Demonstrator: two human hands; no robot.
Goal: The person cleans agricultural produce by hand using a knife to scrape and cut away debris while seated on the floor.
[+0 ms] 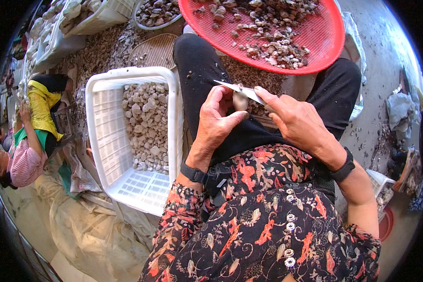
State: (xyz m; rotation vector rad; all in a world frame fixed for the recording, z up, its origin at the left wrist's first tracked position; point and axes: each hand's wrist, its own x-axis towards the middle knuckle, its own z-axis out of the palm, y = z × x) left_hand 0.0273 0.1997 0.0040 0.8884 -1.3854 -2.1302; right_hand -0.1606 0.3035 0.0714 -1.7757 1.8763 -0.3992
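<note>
Over my lap, my left hand (216,118) holds a small pale-brown mushroom (240,102) between thumb and fingers; the piece is blurred. My right hand (292,116) grips a knife (252,94) whose handle is mostly hidden in the palm. Its bright blade lies across the top of the mushroom, tip pointing left. Beyond my hands a round red mesh tray (215,38) rests at my knees, bearing dark and pale mushroom pieces (282,49). To the left of my leg stands a white plastic crate (105,91), partly filled with small pale mushrooms (146,123).
Trimmings (98,53) litter the ground at left. A woven round tray (153,51) and a basin (157,26) of mushroom pieces lie ahead. Loaded crates (95,21) stand at upper left. Another person (28,155) sits at far left. A pale sheet (91,232) spreads at lower left.
</note>
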